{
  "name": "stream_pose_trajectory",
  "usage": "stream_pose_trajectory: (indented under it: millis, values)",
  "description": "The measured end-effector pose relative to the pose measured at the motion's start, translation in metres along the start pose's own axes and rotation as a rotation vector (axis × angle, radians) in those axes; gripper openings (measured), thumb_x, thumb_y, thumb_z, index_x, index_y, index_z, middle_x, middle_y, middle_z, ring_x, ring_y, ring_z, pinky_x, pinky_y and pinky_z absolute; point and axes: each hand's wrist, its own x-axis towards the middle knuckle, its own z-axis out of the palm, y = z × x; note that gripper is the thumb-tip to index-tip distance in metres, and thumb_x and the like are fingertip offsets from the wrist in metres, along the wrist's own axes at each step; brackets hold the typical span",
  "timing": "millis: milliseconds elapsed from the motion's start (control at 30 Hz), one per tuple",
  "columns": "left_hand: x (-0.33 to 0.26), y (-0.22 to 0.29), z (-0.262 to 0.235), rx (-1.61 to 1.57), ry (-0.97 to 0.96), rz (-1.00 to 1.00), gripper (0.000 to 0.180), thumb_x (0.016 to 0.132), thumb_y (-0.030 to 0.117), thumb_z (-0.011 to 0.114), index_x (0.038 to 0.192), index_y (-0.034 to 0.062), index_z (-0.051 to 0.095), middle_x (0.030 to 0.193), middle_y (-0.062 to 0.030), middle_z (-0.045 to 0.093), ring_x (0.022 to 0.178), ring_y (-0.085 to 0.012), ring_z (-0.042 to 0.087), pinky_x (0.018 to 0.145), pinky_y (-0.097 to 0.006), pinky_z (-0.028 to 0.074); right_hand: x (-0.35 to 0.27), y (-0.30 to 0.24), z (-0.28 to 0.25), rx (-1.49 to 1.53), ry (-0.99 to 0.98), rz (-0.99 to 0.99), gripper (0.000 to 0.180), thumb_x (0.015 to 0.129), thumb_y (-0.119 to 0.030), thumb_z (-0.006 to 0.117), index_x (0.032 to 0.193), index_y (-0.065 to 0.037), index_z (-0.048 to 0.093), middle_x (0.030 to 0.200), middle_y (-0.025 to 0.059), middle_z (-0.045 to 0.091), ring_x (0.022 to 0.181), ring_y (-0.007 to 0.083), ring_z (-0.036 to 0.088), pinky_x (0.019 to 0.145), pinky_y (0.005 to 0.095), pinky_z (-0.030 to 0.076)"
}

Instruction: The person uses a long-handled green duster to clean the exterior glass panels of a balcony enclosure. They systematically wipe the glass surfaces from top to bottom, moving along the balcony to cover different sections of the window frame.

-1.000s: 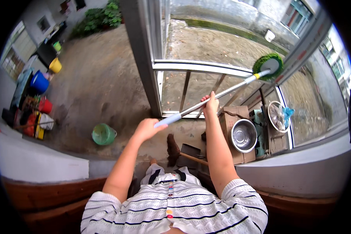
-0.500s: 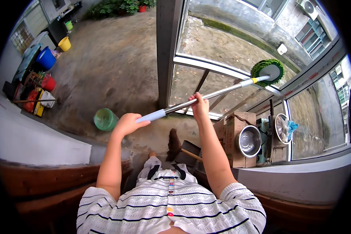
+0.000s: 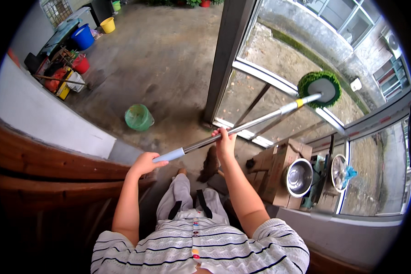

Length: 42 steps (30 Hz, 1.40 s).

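I hold a long metal pole (image 3: pixel 255 124) with a pale blue grip end and a yellow collar near its head. My left hand (image 3: pixel 144 163) is closed around the blue grip end. My right hand (image 3: pixel 224 142) grips the shaft farther up. The pole slants up to the right, where its round green-fringed cleaning pad (image 3: pixel 320 87) lies against the glass of a large window (image 3: pixel 278 64).
A green bucket (image 3: pixel 139 117) stands on the concrete floor. A cardboard box (image 3: pixel 278 169), a steel bowl (image 3: pixel 298 177) and a small fan (image 3: pixel 339 172) sit by the window at right. Blue (image 3: pixel 82 37) and yellow (image 3: pixel 108 25) buckets stand far left. A wooden ledge (image 3: pixel 41 160) runs along the left.
The view has tilted, with the floor and buckets shifting right and down in the picture. Both hands keep their grip on the pole, and the pad stays against the glass.
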Motion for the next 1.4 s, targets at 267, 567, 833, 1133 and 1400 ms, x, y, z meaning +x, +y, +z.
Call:
stream_pose_trajectory:
  millis: [267, 567, 833, 1133, 1400]
  values:
    - [-0.055, 0.013, 0.054, 0.009, 0.040, 0.031, 0.050, 0.080, 0.050, 0.067, 0.088, 0.0007, 0.066, 0.071, -0.0147, 0.063, 0.065, -0.0263, 0.060, 0.063, -0.036, 0.046, -0.040, -0.024, -0.023, -0.159, -0.016, 0.010, 0.013, 0.086, -0.001, 0.055, 0.090, -0.002, 0.043, 0.075, 0.0105, 0.056, 0.066, 0.0219, 0.061, 0.061, 0.0324, 0.053]
    - [-0.088, 0.028, 0.020, 0.080, 0.221, 0.212, 0.060, 0.077, 0.061, 0.063, 0.075, 0.0009, 0.066, 0.069, -0.0181, 0.064, 0.068, -0.0342, 0.063, 0.063, -0.042, 0.047, -0.036, -0.053, 0.004, -0.239, -0.109, 0.101, 0.010, 0.083, 0.001, 0.048, 0.085, 0.011, 0.051, 0.077, 0.0194, 0.058, 0.070, 0.0276, 0.061, 0.068, 0.0365, 0.055]
    - [-0.166, -0.022, 0.002, -0.017, 0.196, 0.075, 0.059, 0.079, 0.060, 0.061, 0.076, 0.0017, 0.067, 0.069, -0.0147, 0.065, 0.068, -0.0301, 0.064, 0.064, -0.040, 0.048, -0.087, 0.000, 0.069, -0.278, -0.110, 0.218, 0.010, 0.085, 0.002, 0.049, 0.086, 0.012, 0.048, 0.079, 0.0182, 0.055, 0.071, 0.0270, 0.059, 0.066, 0.0362, 0.056]
    - [-0.204, -0.092, -0.010, -0.095, 0.350, 0.028, 0.061, 0.078, 0.060, 0.062, 0.076, -0.0006, 0.067, 0.066, -0.0158, 0.063, 0.064, -0.0302, 0.063, 0.062, -0.040, 0.048, -0.097, 0.074, 0.122, -0.318, -0.197, 0.308, 0.008, 0.085, 0.002, 0.048, 0.088, 0.009, 0.048, 0.080, 0.0173, 0.054, 0.070, 0.0276, 0.058, 0.065, 0.0379, 0.055]
    - [-0.193, -0.095, 0.038, -0.146, 0.285, -0.060, 0.063, 0.077, 0.063, 0.063, 0.081, -0.0002, 0.067, 0.068, -0.0160, 0.064, 0.067, -0.0306, 0.064, 0.063, -0.039, 0.049, -0.104, 0.077, 0.094, -0.340, -0.227, 0.346, 0.009, 0.086, -0.002, 0.050, 0.079, 0.004, 0.047, 0.078, 0.0163, 0.054, 0.068, 0.0272, 0.058, 0.063, 0.0376, 0.052]
